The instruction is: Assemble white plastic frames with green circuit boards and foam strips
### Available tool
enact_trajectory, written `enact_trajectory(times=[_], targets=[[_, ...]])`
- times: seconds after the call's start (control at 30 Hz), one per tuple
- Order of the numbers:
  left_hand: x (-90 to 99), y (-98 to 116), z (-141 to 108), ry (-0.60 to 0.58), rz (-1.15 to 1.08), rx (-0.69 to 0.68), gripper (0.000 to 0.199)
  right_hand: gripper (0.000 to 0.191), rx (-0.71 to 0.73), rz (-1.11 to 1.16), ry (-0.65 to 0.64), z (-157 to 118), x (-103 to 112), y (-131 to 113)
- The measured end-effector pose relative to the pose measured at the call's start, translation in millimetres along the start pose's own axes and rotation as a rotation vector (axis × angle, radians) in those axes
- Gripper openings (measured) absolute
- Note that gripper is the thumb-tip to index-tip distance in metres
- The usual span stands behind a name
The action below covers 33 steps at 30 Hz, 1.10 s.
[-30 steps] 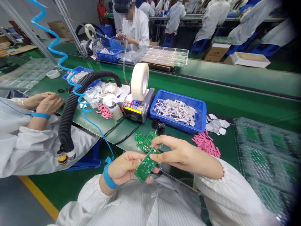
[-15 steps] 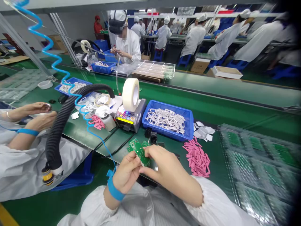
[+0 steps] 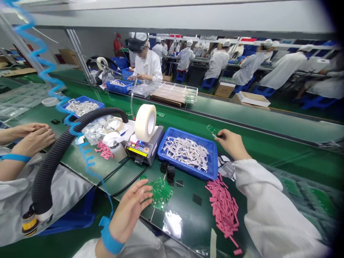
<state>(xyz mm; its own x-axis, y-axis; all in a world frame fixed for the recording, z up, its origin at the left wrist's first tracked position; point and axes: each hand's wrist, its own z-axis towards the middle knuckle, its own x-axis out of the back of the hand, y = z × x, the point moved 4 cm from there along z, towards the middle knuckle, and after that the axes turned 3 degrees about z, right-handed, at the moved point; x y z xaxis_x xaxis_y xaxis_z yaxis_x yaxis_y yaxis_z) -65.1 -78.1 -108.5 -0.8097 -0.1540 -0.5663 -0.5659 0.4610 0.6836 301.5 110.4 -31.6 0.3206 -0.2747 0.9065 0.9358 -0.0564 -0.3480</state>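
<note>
My right hand (image 3: 231,143) is stretched out beyond the blue tray, pinching a small green circuit board (image 3: 213,130) over the green belt. Near the table's front edge, my left hand (image 3: 134,204) is raised with fingers apart and nothing in it, a blue wrist strap below it. Just beside its fingertips lies a pile of green circuit boards (image 3: 161,192). White frame-shaped parts fill the blue tray (image 3: 214,168). A heap of pink strips (image 3: 222,206) lies on the right.
A tape dispenser (image 3: 146,154) carries a large tape roll (image 3: 145,123). A black hose (image 3: 51,168) arches on the left, near a co-worker's hands (image 3: 34,138). Clear trays (image 3: 298,190) with boards are at the right. A coiled blue cord hangs at the left.
My right hand has left my left hand and moved forward and right with a board. My left hand has let go and opened, moving slightly left and down. The view has tilted up.
</note>
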Motion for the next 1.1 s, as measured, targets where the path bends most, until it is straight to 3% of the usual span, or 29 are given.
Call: enact_trajectory(times=[0.13,0.23,0.3,0.43,0.57,0.73,0.87,1.0,1.1], targets=[[36.5,-15,-8,0.217,-0.078,0.044,0.029,0.019,-0.139,-0.122,-0.069,35,-34,61],[48.8,-24,-13,0.301,-0.141,0.061,0.028,0.025,-0.196,-0.189,-0.117,38,-49,75],[48.9,-25,-14,0.294,-0.164,0.059,0.025,0.026,-0.198,-0.213,-0.117,38,-47,71],[37.1,-24,-9,0.22,-0.159,0.053,0.02,0.028,-0.05,-0.165,-0.117,30,-32,34],[14.3,-27,-5,0.108,-0.213,0.101,0.017,0.026,0.15,-0.068,-0.25,-5,-46,-15],[-11.7,-35,-7,-0.033,-0.327,0.215,0.011,0.014,0.178,-0.064,-0.267,-37,-65,-42],[-19.5,-39,-5,-0.071,-0.327,0.253,0.011,0.011,0.166,-0.064,-0.177,-57,-40,-53],[-34.1,-40,-1,-0.178,-0.244,0.274,0.026,0.015,0.215,-0.038,-0.093,-116,-10,-93],[-45.1,-43,1,-0.25,-0.148,0.267,0.041,0.015,0.334,-0.027,-0.139,-182,-12,-138]])
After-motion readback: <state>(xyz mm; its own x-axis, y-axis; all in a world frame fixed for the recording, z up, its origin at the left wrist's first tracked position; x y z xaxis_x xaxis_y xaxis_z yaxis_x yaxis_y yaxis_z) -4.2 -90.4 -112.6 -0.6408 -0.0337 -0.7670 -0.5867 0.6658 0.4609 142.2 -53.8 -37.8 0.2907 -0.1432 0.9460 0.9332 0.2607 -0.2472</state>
